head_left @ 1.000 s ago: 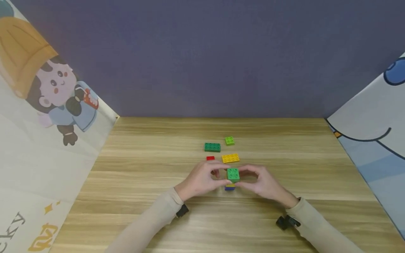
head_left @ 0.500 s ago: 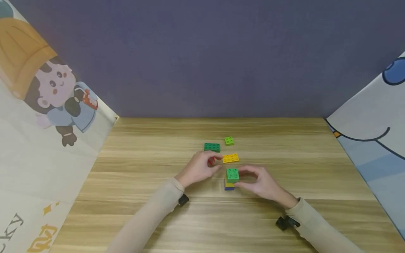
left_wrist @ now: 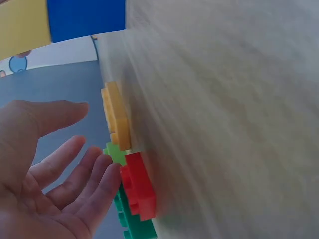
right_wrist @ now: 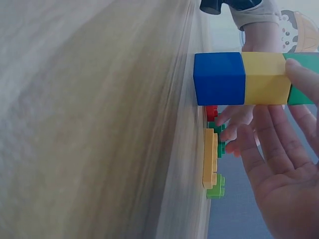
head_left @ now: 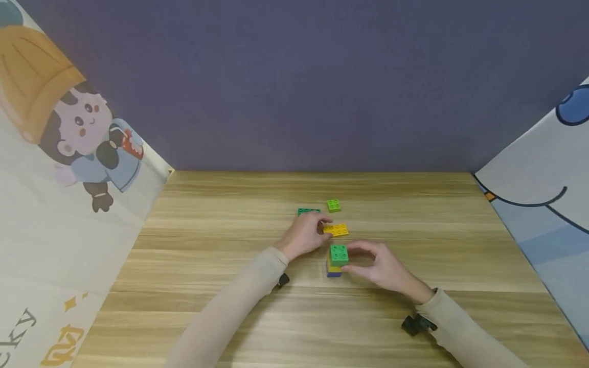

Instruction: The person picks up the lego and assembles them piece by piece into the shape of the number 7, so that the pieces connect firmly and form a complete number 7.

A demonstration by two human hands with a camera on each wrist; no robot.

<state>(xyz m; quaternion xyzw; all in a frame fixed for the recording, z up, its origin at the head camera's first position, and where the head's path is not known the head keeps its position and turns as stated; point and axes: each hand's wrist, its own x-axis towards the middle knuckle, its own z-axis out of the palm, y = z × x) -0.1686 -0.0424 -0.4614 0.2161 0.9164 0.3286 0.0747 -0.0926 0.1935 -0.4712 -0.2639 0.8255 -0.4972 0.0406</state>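
My right hand [head_left: 384, 263] pinches a stack of bricks at its upper part. The stack has a green brick [head_left: 339, 254] on top, a yellow brick [right_wrist: 265, 78] in the middle and a blue brick [right_wrist: 219, 79] at the bottom. In the head view my left hand [head_left: 303, 235] reaches over the table with its fingertips at the left end of a flat yellow brick [head_left: 340, 230]. Seen from the left wrist, its thumb and fingers are apart and hold nothing. A red brick [left_wrist: 141, 186] lies by the left fingers, hidden in the head view.
Behind the left hand lies a dark green brick [head_left: 309, 210], partly covered. A small lime green brick [head_left: 334, 205] sits farther back on the wooden table [head_left: 221, 225]. A dark panel [head_left: 322, 92] stands along the table's far edge.
My left hand has let go of the stack, moved back and left toward the red brick, then shifted right to the flat yellow brick. My right hand has stayed at the stack.
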